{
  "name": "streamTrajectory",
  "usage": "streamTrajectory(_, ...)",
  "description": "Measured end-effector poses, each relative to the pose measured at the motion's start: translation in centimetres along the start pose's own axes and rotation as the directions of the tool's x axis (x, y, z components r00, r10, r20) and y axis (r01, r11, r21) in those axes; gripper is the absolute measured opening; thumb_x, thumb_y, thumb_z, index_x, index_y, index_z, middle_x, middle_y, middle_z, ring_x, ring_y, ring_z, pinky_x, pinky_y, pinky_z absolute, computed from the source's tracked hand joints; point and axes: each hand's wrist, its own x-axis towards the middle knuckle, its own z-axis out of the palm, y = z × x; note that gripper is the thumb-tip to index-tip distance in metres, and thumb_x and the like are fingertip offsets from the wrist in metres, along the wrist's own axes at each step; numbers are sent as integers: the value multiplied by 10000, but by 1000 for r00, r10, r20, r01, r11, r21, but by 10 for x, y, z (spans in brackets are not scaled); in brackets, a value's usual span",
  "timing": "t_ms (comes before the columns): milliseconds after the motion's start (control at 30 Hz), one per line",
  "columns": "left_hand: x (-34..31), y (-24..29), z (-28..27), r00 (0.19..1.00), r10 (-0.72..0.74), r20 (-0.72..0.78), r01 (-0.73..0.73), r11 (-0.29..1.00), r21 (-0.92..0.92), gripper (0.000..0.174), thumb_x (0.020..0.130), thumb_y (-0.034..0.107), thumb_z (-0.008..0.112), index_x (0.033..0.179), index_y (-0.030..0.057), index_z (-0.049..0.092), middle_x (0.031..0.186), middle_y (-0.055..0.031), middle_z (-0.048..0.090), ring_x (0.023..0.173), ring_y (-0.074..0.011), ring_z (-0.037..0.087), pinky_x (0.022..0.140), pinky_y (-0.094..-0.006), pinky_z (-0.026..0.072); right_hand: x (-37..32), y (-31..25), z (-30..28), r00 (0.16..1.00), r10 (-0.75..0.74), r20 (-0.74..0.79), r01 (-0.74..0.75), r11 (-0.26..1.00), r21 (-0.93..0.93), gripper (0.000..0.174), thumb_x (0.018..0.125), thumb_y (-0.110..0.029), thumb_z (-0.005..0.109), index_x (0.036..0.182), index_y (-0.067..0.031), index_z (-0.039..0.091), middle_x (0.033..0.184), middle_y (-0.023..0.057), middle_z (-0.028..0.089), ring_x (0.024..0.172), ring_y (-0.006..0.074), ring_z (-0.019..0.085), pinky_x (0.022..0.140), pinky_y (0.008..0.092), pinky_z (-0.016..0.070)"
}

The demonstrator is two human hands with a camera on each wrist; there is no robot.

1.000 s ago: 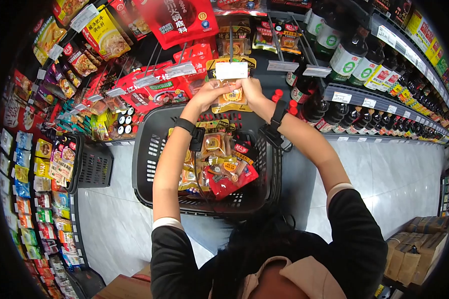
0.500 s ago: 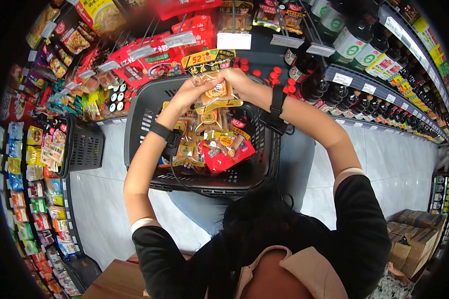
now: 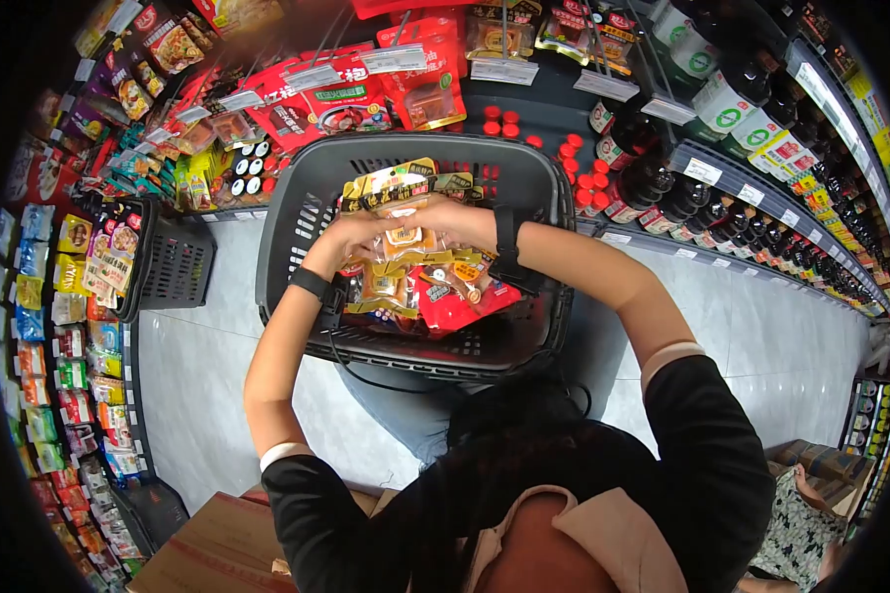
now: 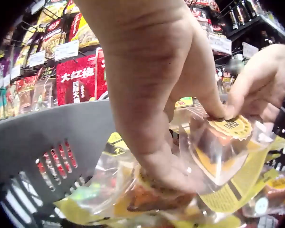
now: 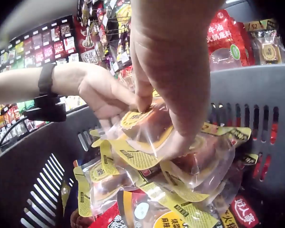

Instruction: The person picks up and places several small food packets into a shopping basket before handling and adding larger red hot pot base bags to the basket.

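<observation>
Both hands hold a clear-and-yellow hot pot seasoning packet [image 3: 402,238] with a round label, inside the black basket [image 3: 292,212]. My left hand [image 3: 359,233] grips its left side, and my right hand [image 3: 455,223] grips its right side. Seen from the left wrist, the thumbs meet at the top of the packet [image 4: 223,147], over a brown block. Similar packets [image 5: 102,185] lie right beneath it in the right wrist view. A red pouch [image 3: 455,308] lies nearer the body in the basket. The fingers under the packet are partly hidden.
Red pouches [image 3: 338,102] hang on hooks beyond the basket, above red-capped bottles [image 3: 569,148]. Dark bottles [image 3: 648,183] line shelves at right. A second basket [image 3: 178,262] stands at left beside a rack of small packets. Cardboard boxes [image 3: 213,549] and another person [image 3: 801,524] are behind.
Both hands have brought the packet from the hanging hook down into the basket, onto the other packets. At lower right, another person has come into view.
</observation>
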Motion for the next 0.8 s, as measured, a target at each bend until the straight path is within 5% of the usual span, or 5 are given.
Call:
streamTrajectory(333,22,-4,-34,968,-209,139,221,973,-73,414,756,469,619,889,79,593,801,-44,628,783,-171,588,777,-417,458,79,14,-30,936,350,-36,-348,903,-252,753,612,-408,726,1169,26,464,1016,263,535,795,324,597,675,414,506)
streamTrajectory(467,29,4,-36,948,-274,162,272,962,33,465,738,553,587,806,94,619,810,-31,635,803,-174,574,838,-455,407,91,14,-41,897,442,8,-426,870,-246,910,593,-464,748,1261,11,353,1129,269,474,994,345,520,820,478,436)
streamTrajectory(600,40,3,-37,932,-319,170,311,947,76,477,732,576,573,807,108,624,810,-21,635,827,-172,566,873,-460,372,99,21,-45,897,440,-47,-433,851,-295,629,629,-508,707,1019,-46,538,709,97,560,622,204,563,716,419,471)
streamTrajectory(700,48,-2,-40,923,-333,195,324,943,75,509,717,580,584,837,86,619,883,-43,625,893,-208,554,878,-466,374,108,20,-49,860,507,53,-482,843,-237,809,612,-459,748,1207,-24,412,1098,218,472,968,308,499,783,462,442)
streamTrajectory(800,49,2,-39,919,-341,200,330,940,87,526,710,576,593,849,70,614,921,-59,620,921,-226,549,880,-466,378,100,15,-49,837,539,97,-514,834,-200,813,606,-446,760,1224,-46,415,1171,229,459,1023,316,489,763,463,447)
